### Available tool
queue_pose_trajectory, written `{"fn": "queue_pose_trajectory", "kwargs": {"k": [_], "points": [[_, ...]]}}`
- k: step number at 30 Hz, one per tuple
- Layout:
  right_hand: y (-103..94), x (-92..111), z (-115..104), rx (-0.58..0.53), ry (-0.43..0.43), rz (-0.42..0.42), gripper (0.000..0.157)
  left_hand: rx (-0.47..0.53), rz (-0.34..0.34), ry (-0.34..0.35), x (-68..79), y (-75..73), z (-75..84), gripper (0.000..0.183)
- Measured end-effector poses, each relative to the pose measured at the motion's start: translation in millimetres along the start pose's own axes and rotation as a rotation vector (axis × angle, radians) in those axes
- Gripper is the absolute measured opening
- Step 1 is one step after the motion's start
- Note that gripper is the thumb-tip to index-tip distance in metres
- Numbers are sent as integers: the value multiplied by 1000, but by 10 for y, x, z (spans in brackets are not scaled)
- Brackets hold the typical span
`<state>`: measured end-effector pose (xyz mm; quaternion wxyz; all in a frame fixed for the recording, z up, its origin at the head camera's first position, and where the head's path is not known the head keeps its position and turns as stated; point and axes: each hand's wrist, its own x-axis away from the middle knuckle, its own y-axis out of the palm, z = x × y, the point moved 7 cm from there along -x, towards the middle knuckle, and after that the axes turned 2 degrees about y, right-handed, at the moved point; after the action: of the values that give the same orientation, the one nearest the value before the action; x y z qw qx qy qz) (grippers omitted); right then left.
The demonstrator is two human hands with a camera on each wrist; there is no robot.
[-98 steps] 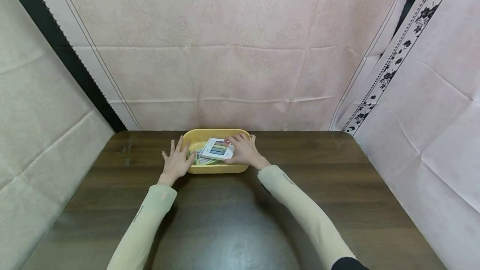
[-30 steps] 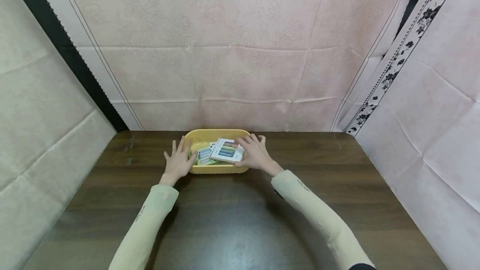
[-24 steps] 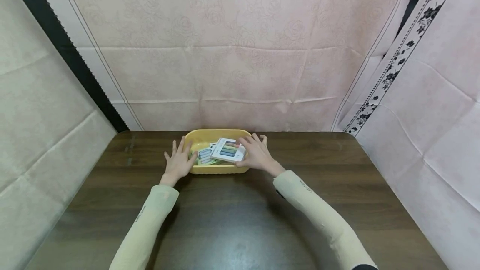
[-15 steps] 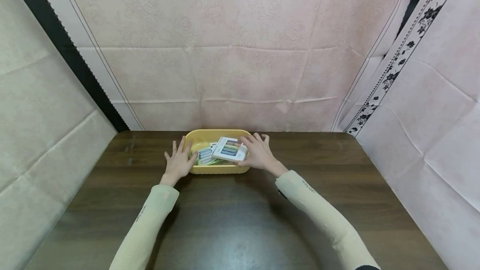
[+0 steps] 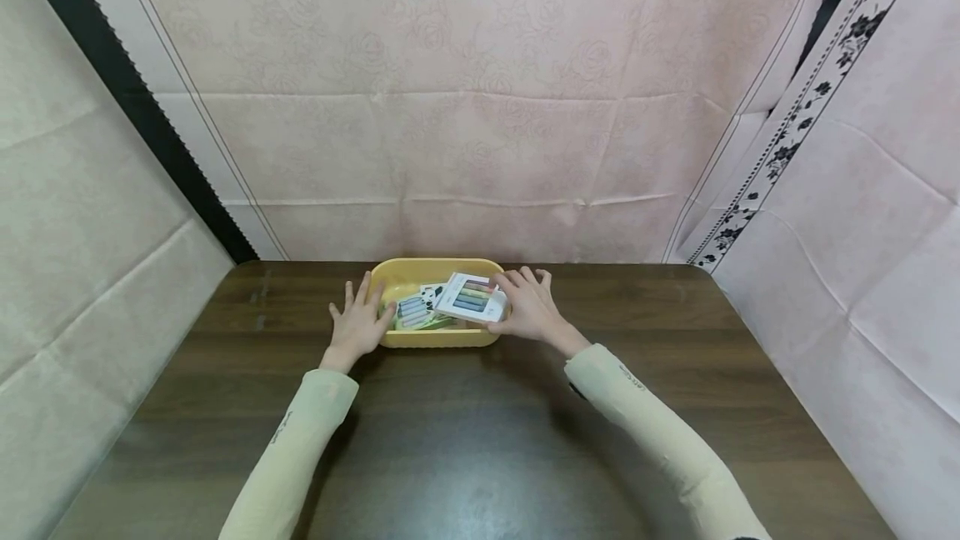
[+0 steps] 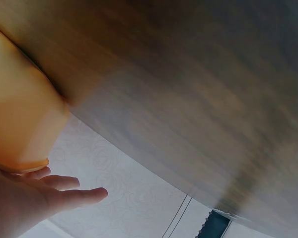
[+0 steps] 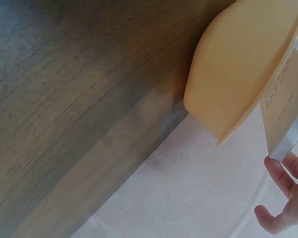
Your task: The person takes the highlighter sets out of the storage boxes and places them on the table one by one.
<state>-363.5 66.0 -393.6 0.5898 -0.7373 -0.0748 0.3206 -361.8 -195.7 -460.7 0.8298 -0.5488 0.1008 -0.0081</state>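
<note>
Near the table's far edge stands a yellow plastic basin [image 5: 438, 340]. My left hand [image 5: 352, 327] rests at its left rim, fingers spread. In the left wrist view, that hand's fingers [image 6: 72, 196] extend straight beside the basin's wall [image 6: 22, 109]. With my right hand [image 5: 528, 307] I grip the right end of a flat white box [image 5: 471, 298] whose window shows several coloured sticks. The right wrist view shows the box [image 7: 283, 111] tilted, jutting past the basin's rim, its edge between the fingers [image 7: 283, 176]. Beneath it lie flat packs [image 5: 412, 312] with pale sticks and green edges, partly hidden.
The basin stands on a dark brown wooden table [image 5: 450, 440]. Pale patterned cloth [image 5: 480, 148] hangs behind the table's far edge, and more cloth [image 5: 862, 290] hangs along the right side. A black strip [image 5: 150, 123] runs down at the left.
My right hand has moved right with the white box, from over the basin's middle to its right rim. More of the packs beneath shows. My left hand has stayed at the left rim.
</note>
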Motion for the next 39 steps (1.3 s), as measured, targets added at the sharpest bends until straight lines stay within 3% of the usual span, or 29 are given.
{"fn": "queue_pose_trajectory", "kwargs": {"k": [20, 39], "points": [[-147, 133, 70, -4, -25, 47, 58, 12, 0, 2, 0, -35, 9, 64], [-169, 328, 289, -22, 12, 83, 56, 18, -3, 3, 2, -11, 18, 63]]}}
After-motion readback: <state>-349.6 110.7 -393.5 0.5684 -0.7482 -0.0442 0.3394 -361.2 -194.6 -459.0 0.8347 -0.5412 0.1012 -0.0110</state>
